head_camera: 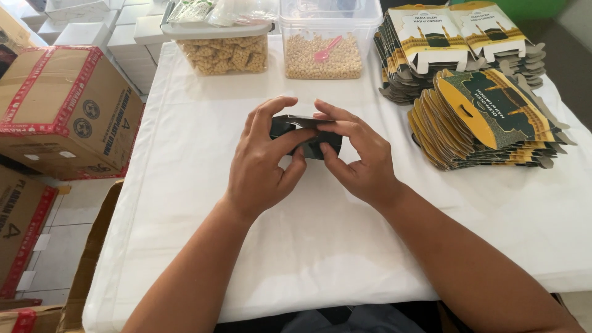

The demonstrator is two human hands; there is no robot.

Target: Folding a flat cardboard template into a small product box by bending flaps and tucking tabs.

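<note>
Both my hands meet over the middle of the white-covered table (185, 185), gripping one small dark cardboard box (316, 146) between them. My left hand (265, 163) wraps its near left side, thumb and fingers pinching a flap. My right hand (357, 157) grips the right side, fingers folded over the top edge. Most of the box is hidden behind my fingers.
Stacks of flat printed yellow-and-dark carton blanks (487, 120) lie at the right, more behind (444, 43). Two clear tubs stand at the back: one with snack pieces (225, 55), one with pale nuts and a pink scoop (324, 55). Taped brown cartons (61, 111) stand left, off the table.
</note>
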